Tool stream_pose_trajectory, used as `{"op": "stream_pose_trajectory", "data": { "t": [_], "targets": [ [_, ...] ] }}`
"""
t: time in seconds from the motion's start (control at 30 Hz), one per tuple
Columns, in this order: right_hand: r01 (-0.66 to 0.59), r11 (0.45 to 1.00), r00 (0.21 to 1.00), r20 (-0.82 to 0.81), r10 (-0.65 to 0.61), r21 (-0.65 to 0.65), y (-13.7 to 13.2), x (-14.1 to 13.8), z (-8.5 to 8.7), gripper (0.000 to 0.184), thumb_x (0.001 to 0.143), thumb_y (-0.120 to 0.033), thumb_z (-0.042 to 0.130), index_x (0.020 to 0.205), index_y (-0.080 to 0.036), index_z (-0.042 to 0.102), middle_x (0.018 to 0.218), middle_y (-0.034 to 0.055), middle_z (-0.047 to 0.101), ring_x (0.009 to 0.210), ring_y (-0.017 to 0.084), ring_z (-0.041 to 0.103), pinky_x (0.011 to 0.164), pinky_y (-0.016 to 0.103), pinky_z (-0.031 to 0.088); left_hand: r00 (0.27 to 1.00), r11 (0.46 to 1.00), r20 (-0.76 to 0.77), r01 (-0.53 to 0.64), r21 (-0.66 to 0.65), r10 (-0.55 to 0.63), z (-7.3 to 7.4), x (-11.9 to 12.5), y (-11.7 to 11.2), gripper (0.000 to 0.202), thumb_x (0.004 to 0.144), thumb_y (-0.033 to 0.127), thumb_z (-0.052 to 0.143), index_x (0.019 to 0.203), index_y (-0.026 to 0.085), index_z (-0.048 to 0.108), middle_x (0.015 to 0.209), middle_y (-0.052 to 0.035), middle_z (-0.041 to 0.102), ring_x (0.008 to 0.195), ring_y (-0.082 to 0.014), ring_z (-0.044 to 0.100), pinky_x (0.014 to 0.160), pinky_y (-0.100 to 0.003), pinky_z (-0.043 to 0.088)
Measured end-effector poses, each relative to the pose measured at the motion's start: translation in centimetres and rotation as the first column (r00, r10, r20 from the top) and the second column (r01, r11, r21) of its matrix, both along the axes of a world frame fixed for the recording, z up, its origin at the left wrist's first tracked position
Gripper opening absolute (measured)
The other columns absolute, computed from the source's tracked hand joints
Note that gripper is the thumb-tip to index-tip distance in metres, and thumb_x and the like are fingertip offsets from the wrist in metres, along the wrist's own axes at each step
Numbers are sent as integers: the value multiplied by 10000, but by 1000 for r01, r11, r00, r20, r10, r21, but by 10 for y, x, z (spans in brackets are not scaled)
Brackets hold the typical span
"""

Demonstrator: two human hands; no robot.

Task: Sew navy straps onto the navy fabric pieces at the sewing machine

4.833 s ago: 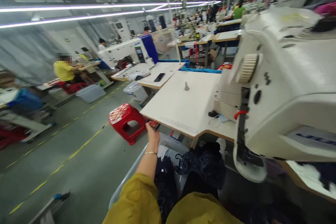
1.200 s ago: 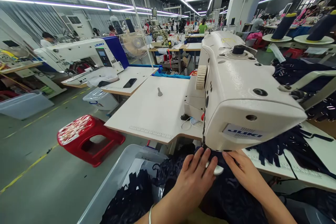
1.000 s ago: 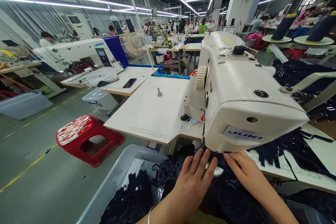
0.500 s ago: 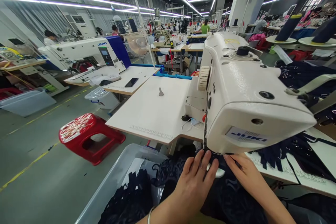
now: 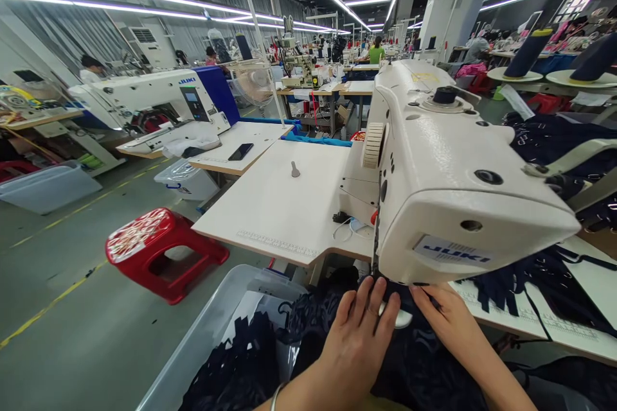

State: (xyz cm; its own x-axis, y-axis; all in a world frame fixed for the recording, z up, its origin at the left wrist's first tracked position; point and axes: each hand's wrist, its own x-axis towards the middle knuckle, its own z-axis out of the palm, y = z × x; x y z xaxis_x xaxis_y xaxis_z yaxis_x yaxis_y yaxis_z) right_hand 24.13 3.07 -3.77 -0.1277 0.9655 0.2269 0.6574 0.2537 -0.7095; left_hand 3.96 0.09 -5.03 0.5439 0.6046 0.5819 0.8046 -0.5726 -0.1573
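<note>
The white JUKI sewing machine [image 5: 463, 173] fills the right middle, its head hiding the needle area. A dark navy lacy garment [image 5: 414, 359] lies under the head and hangs down over my lap. My left hand [image 5: 359, 327] rests on the cloth at the left side of the head, fingers stretched and slightly apart; its thumb is hidden. At the right of the head, my right hand [image 5: 446, 314] pinches the garment's edge between thumb and fingers. Between my hands shows a rounded white machine part [image 5: 402, 318].
A clear plastic bin [image 5: 193, 350] with dark pieces stands at lower left, near a red stool [image 5: 166, 253]. The white table [image 5: 270, 205] bears a small grey metal piece [image 5: 295, 170]. Navy straps [image 5: 535, 276] lie right of the machine. Another JUKI machine [image 5: 159, 99] stands at left.
Both hands keep almost the same place on the garment. The view has shifted very slightly; no clear movement of the cloth shows.
</note>
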Motion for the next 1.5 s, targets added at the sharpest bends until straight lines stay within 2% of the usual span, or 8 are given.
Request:
{"op": "stream_pose_trajectory", "data": {
  "t": [0.7, 0.87, 1.0, 1.13, 1.23, 1.33, 1.4, 1.5],
  "targets": [
    [-60, 991, 994, -98, 48, -121, 10, -3, -20, 377, 932, -434, 415, 833, -218, 707, 869, 86, 722, 913, 290, 653, 852, 387, 508, 998, 997, 26, -65, 43, 63, 3, -2, -4, 370, 954, 336, 512, 1293, 193, 550, 1400, -107, 496, 1304, -238, 439, 1099, -374, 232],
    [44, 998, 985, -165, -52, -51, 7, -5, -25, 362, 912, -484, 459, 899, -207, 692, 958, 101, 695, 1026, 293, 611, 939, 412, 467, 997, 997, 28, -66, 45, 65, 2, 0, -3, 365, 956, 336, 510, 1291, 197, 547, 1393, -102, 505, 1285, -226, 462, 1099, -366, 243],
    [100, 994, 967, -230, -105, -33, 1, -2, -32, 297, 932, -452, 442, 1008, -224, 616, 858, 41, 668, 911, 225, 634, 799, 324, 527, 997, 995, 59, -62, 79, 58, 3, 3, -3, 325, 963, 311, 495, 1259, 205, 580, 1360, -96, 540, 1249, -212, 496, 1103, -365, 229],
    [14, 999, 986, -165, -21, -47, -6, 9, -50, 262, 946, -416, 429, 959, -223, 606, 843, 35, 661, 846, 204, 644, 734, 287, 542, 998, 997, 42, -49, 57, 47, 1, 2, -4, 365, 947, 296, 516, 1302, 218, 552, 1394, -86, 506, 1275, -226, 465, 1081, -366, 257],
    [-58, 995, 998, -19, 56, -78, -12, 24, -72, 273, 926, -429, 473, 894, -239, 666, 919, 65, 703, 908, 253, 663, 799, 347, 546, 999, 998, 21, -47, 32, 46, -2, 2, -4, 402, 944, 296, 518, 1340, 226, 515, 1431, -71, 464, 1297, -233, 435, 1058, -364, 284],
    [-14, 994, 999, 31, 17, -104, -19, 43, -89, 307, 876, -494, 534, 949, -246, 699, 1029, 82, 719, 1039, 315, 637, 897, 420, 516, 998, 998, 43, -36, 47, 34, -2, 4, -2, 400, 930, 329, 544, 1318, 229, 533, 1407, -66, 493, 1259, -225, 469, 1030, -349, 314],
    [12, 985, 1000, -15, -15, -174, -25, 58, -89, 337, 858, -520, 546, 990, -243, 684, 1042, 73, 717, 1029, 303, 643, 882, 394, 523, 996, 998, 86, -18, 52, 14, 0, 5, 1, 387, 896, 397, 591, 1246, 232, 581, 1342, -68, 552, 1194, -227, 519, 997, -348, 341],
    [21, 951, 995, -88, -50, -308, -36, 75, -65, 300, 865, -521, 533, 890, -241, 637, 800, 14, 685, 752, 212, 658, 678, 279, 542, 974, 999, 223, 25, 41, -33, 7, -1, 3, 195, 889, 391, 603, 1008, 244, 649, 1094, -52, 662, 1027, -209, 598, 913, -345, 389]
  ]
}}
